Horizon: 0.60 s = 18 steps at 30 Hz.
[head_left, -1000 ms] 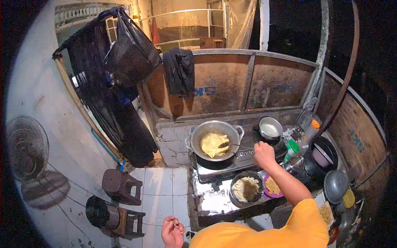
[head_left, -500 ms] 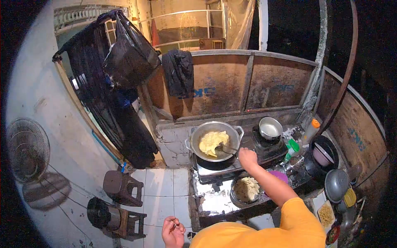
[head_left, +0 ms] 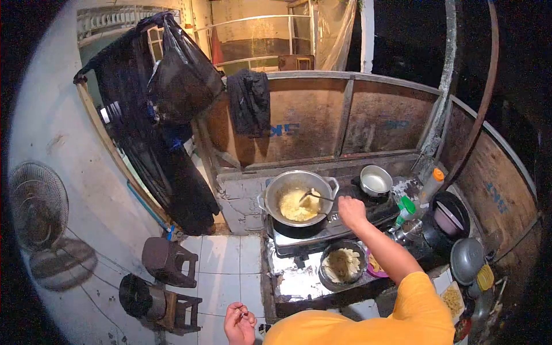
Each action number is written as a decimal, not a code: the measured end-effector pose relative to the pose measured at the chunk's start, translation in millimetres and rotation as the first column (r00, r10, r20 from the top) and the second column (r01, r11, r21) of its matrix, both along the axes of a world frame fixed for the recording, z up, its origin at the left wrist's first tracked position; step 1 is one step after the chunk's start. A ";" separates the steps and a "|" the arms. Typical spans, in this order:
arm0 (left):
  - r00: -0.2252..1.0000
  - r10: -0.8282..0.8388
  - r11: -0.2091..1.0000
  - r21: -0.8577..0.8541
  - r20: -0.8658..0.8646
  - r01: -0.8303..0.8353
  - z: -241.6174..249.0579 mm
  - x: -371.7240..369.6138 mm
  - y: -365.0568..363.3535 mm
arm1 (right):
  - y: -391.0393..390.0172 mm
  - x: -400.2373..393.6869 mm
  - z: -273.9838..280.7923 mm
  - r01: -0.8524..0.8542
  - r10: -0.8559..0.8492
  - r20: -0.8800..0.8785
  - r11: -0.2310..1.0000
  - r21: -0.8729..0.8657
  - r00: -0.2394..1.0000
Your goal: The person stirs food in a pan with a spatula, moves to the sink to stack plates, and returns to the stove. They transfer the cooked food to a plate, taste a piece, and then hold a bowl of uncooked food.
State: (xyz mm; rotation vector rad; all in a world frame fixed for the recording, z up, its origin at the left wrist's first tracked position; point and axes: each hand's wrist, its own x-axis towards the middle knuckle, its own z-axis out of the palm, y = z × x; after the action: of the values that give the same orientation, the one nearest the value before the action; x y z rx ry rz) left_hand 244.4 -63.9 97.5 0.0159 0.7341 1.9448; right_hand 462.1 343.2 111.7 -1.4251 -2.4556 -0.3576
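Observation:
My right hand [head_left: 352, 211] is closed around the end of a long-handled spatula [head_left: 319, 197], whose head dips into the food in a wide metal wok [head_left: 273, 187]. Pale yellow pieces [head_left: 298, 206] lie in bubbling oil there. The wok, with a loop handle on each side, sits on the left burner of a stove [head_left: 287, 238]. Below the stove, a dark pan [head_left: 326, 277] holds pale slices. My left hand [head_left: 239, 324] hovers low over the floor, palm up, with fingers curled together; what they hold, if anything, is too small to make out.
A small pot [head_left: 376, 180] stands on the right burner. Around the right side are a green-topped container [head_left: 406, 205], an orange-capped bottle [head_left: 432, 187], a pink bowl [head_left: 379, 273] and a grey lid [head_left: 467, 259]. Stools [head_left: 167, 261] and a wall fan [head_left: 39, 206] are at left.
My right hand has moved slightly up and right with the spatula. The food in the wok has shifted and spread lower. My left hand stays nearly still.

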 end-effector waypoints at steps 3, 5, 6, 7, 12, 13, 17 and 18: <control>1.000 -0.019 1.000 0.014 -0.006 0.019 -4.1 2.3 5.8 | 0.7 -8.7 -13.6 -0.041 0.043 0.057 0.999 -0.031 0.997; 0.999 -0.034 0.999 0.010 -0.032 0.034 -3.6 4.1 7.4 | -7.4 -10.8 -17.6 -0.044 0.047 0.069 0.998 -0.054 0.997; 0.999 -0.037 0.999 0.011 -0.035 0.038 -7.5 2.8 8.5 | -9.5 -9.4 -20.0 -0.064 0.069 0.085 0.996 -0.055 0.994; 0.999 -0.019 0.999 -0.030 -0.051 0.018 -12.2 0.9 9.8 | -11.4 -9.3 -19.7 -0.086 0.091 0.100 0.995 -0.057 0.991; 0.995 0.006 0.997 -0.081 -0.100 -0.014 -11.7 -3.3 4.6 | -7.1 9.2 1.5 -0.022 0.026 0.070 0.998 -0.052 0.997; 0.998 -0.011 0.999 -0.031 -0.063 0.009 -7.1 -2.1 4.6 | -3.4 11.2 6.4 0.009 -0.007 0.062 1.000 -0.029 0.998; 0.999 -0.041 0.999 -0.007 -0.016 0.041 -2.1 5.3 6.4 | 33.6 -5.7 -8.9 0.120 -0.120 0.008 0.987 -0.102 0.993; 0.999 -0.042 0.999 -0.007 -0.018 0.042 -1.9 6.6 7.4 | 39.8 -11.1 -14.5 0.110 -0.112 -0.015 0.988 -0.112 0.994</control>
State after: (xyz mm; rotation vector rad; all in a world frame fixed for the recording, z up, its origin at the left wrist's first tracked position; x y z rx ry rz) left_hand 251.1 -56.5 95.6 0.0450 0.7469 1.9041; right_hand 450.9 383.1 97.2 -1.6066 -2.4191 -0.2302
